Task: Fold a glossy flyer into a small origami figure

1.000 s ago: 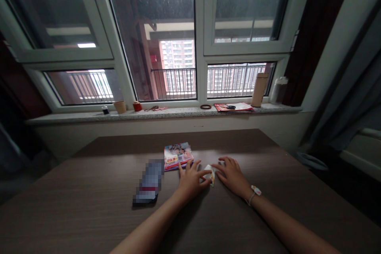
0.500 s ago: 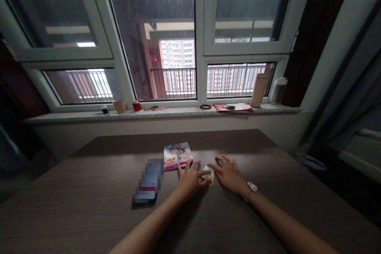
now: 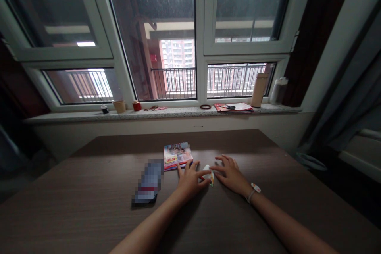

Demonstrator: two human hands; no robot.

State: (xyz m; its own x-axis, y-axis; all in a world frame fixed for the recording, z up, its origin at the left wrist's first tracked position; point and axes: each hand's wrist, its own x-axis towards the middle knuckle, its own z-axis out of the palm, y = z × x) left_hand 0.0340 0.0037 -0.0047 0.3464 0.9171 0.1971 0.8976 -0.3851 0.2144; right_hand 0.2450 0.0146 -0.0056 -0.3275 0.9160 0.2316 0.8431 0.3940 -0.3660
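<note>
A small piece of folded paper (image 3: 208, 170), whitish with coloured print, lies on the table between my hands. My left hand (image 3: 189, 179) is spread palm down, its index finger and thumb lying over the paper's left part and hiding some of it. At the paper's right edge is my right hand (image 3: 230, 174), fingers apart and bent over the tabletop; its index fingertip is at the paper, though I cannot tell if it presses. Just beyond my left fingertips sits a colourful stack of printed leaflets (image 3: 177, 154).
A blurred-out phone-like object (image 3: 148, 182) lies left of my left hand on the brown table (image 3: 74, 190). Along the windowsill (image 3: 178, 113) stand a paper cup (image 3: 119, 106), a red spool (image 3: 137, 106), scissors (image 3: 230, 107) on red papers, a tan flask (image 3: 259, 90) and a clear bottle (image 3: 278, 91).
My right hand has shifted slightly and turned a little at the wrist, its fingers still by the paper's right side. The left hand stays almost in place.
</note>
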